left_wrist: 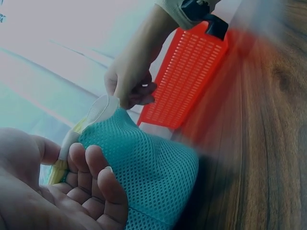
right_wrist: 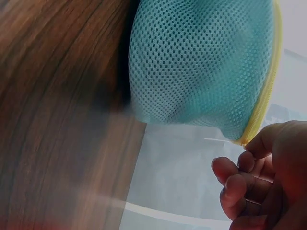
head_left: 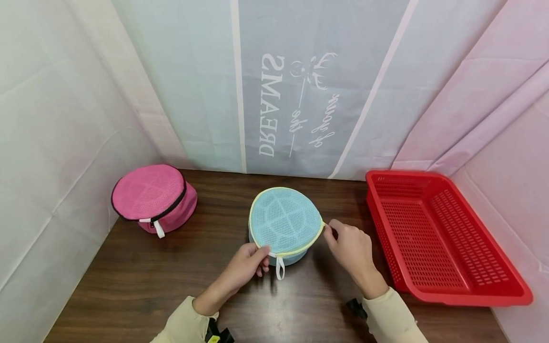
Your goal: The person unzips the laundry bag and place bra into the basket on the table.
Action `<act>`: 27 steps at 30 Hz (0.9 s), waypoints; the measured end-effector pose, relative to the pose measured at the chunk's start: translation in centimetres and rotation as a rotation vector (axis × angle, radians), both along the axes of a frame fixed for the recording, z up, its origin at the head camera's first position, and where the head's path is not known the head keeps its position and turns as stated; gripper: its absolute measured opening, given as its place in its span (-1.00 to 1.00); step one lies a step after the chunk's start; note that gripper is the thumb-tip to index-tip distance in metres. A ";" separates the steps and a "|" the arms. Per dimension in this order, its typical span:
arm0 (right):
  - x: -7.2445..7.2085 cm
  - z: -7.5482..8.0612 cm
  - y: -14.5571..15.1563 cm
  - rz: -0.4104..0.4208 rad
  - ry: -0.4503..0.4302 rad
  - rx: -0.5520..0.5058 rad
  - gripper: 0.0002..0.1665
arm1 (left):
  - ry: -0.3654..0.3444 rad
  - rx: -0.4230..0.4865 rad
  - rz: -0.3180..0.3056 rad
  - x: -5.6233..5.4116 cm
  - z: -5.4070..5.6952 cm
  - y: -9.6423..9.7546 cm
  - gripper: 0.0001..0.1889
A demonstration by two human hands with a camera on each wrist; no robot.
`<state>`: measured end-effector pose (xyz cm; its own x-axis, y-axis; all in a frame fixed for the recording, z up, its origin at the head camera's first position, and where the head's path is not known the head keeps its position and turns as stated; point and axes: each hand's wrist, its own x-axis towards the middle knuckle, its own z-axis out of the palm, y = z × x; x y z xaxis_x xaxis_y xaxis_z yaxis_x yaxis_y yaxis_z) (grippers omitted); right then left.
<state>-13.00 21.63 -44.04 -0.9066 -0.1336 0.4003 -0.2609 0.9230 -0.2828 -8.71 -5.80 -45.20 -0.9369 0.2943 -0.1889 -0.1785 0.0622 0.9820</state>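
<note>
A round light-blue mesh laundry bag (head_left: 285,219) with yellow zipper trim stands on the table at the middle of the head view. My left hand (head_left: 246,264) pinches its front rim between thumb and fingers, beside a white loop tab (head_left: 280,268). At the bag's right edge, my right hand (head_left: 350,247) pinches the yellow zipper trim (right_wrist: 261,110) with thumb and forefinger. That edge is drawn out to a point toward the right hand. In the right wrist view the mesh side wall hangs in soft folds, and the remaining right fingers are curled.
A pink mesh laundry bag (head_left: 150,193) with black trim and a white tab stands at the left. To the right is a red plastic basket (head_left: 386,247) with slotted walls. Printed cloth (head_left: 206,85) hangs behind the dark wooden table (head_left: 128,286).
</note>
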 end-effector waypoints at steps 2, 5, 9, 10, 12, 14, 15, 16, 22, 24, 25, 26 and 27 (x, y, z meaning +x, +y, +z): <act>0.2 0.1 -0.1 0.001 -0.012 -0.009 -0.63 | -0.004 -0.002 0.019 -0.1 0.0 -0.1 -0.68; 0.6 0.3 -0.2 0.000 -0.031 -0.020 -0.61 | -0.007 -0.002 0.038 -0.3 0.0 -0.2 -0.68; 1.0 0.6 -0.4 0.004 -0.051 -0.032 -0.60 | -0.007 0.002 0.053 -0.5 0.0 -0.4 -0.66; 1.2 0.7 -0.4 0.007 -0.053 -0.035 -0.59 | -0.007 0.002 0.058 -0.5 0.1 -0.4 -0.66; 1.4 0.8 -0.6 0.011 -0.056 -0.040 -0.57 | -0.007 0.004 0.069 -0.6 0.1 -0.5 -0.66; 1.7 0.8 -0.7 0.018 -0.058 -0.044 -0.56 | -0.003 0.009 0.083 -0.7 0.1 -0.6 -0.66; 1.8 0.9 -0.8 0.021 -0.058 -0.046 -0.55 | 0.001 0.013 0.089 -0.7 0.1 -0.6 -0.66; 1.9 1.0 -0.9 0.026 -0.057 -0.049 -0.54 | 0.003 0.016 0.097 -0.7 0.2 -0.6 -0.67; 2.4 1.2 -1.2 0.043 -0.069 -0.052 -0.55 | 0.023 0.017 0.132 -0.8 0.3 -0.7 -0.77; 2.5 1.3 -1.3 0.045 -0.073 -0.053 -0.55 | 0.027 0.014 0.138 -0.8 0.3 -0.8 -0.79; 2.5 1.4 -1.3 0.046 -0.073 -0.053 -0.55 | 0.028 0.015 0.140 -0.8 0.2 -0.9 -0.79; 2.6 1.4 -1.4 0.048 -0.074 -0.054 -0.55 | 0.029 0.020 0.141 -0.8 0.2 -0.9 -0.78; 2.7 1.5 -1.4 0.050 -0.075 -0.054 -0.55 | 0.029 0.028 0.143 -0.8 0.2 -1.0 -0.78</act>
<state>-10.31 20.21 -42.58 -0.9272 -0.1593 0.3391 -0.2823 0.8922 -0.3526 -9.53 -6.77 -45.04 -0.9745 0.1625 -0.1546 -0.1549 0.0112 0.9879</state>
